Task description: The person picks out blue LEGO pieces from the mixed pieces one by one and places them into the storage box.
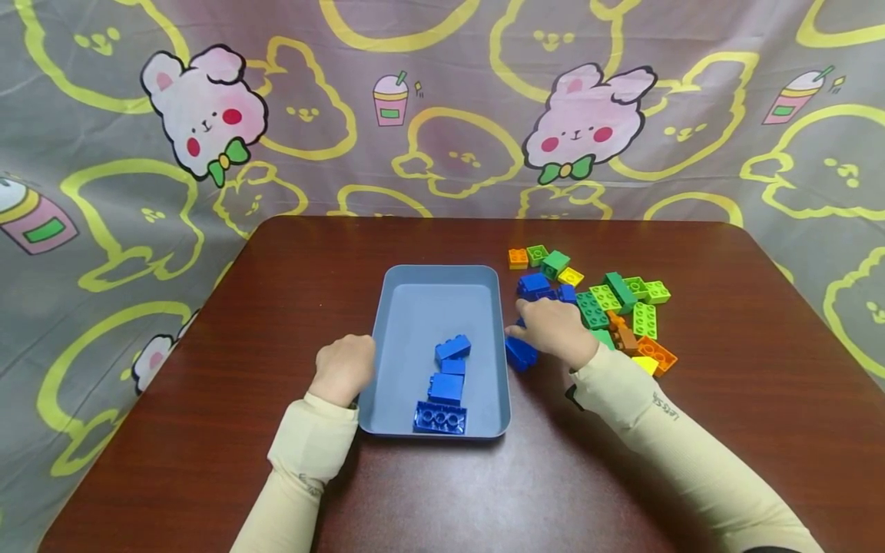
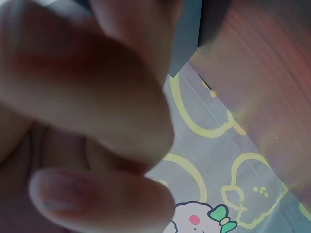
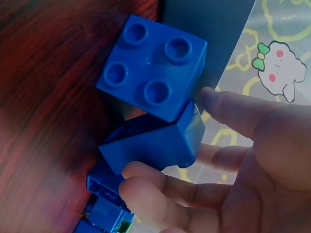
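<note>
My left hand is curled into a loose fist against the left rim of the blue-grey tray. In the left wrist view its bent fingers fill the left side, and no object shows in them. My right hand reaches over blue building bricks just right of the tray. In the right wrist view its thumb and fingers spread around a tilted blue brick; whether they press on it is unclear. A square blue brick with studs lies beside that one. Several blue bricks sit in the tray.
To the right of the tray lie loose green bricks, orange bricks and a yellow brick, with more blue bricks behind my right hand. A patterned cloth hangs beyond the brown table.
</note>
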`<state>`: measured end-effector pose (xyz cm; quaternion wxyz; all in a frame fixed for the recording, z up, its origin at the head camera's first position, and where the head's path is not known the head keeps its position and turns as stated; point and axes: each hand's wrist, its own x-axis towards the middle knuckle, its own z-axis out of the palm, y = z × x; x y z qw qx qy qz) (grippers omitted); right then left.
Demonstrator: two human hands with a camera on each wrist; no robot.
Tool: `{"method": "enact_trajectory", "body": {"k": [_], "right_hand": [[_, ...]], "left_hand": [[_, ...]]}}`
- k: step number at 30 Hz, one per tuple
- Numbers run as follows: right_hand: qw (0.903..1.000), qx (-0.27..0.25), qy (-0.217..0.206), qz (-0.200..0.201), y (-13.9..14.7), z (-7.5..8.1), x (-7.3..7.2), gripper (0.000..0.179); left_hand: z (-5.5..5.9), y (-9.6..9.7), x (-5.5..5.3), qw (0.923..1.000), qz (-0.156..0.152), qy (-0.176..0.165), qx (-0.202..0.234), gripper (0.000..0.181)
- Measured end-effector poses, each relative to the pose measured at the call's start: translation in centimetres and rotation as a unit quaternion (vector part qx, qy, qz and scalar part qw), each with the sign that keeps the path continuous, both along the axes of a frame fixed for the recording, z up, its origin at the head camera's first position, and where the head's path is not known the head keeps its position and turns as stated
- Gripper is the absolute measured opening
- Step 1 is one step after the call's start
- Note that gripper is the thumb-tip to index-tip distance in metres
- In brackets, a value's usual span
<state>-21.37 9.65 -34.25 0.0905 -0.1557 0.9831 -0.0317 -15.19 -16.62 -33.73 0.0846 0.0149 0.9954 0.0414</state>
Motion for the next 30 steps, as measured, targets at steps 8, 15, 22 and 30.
{"method": "enact_trajectory", "body": {"k": [8, 15, 22, 30], "right_hand": [[0.9998, 0.012, -0.005, -0.014, -0.1, -0.3, 0.0, 0.047], [0.9998, -0.009, 0.004, -0.015, 0.3, 0.2, 0.1, 0.041], [0.9992, -0.033, 0.021, -0.011, 0.6, 1.2, 0.3, 0.036], [0.9969, -0.052, 0.058, 0.004, 0.6, 2.0, 0.4, 0.03]], "left_hand": [[-0.1, 0.0, 0.0, 1.0, -0.001, -0.001, 0.0, 0.016], [0.0, -0.1, 0.0, 1.0, -0.002, 0.001, 0.003, 0.018], [0.1, -0.2, 0.1, 1.0, -0.001, -0.004, 0.006, 0.022], [0.1, -0.3, 0.0, 0.9999, -0.002, -0.006, 0.009, 0.022]]}}
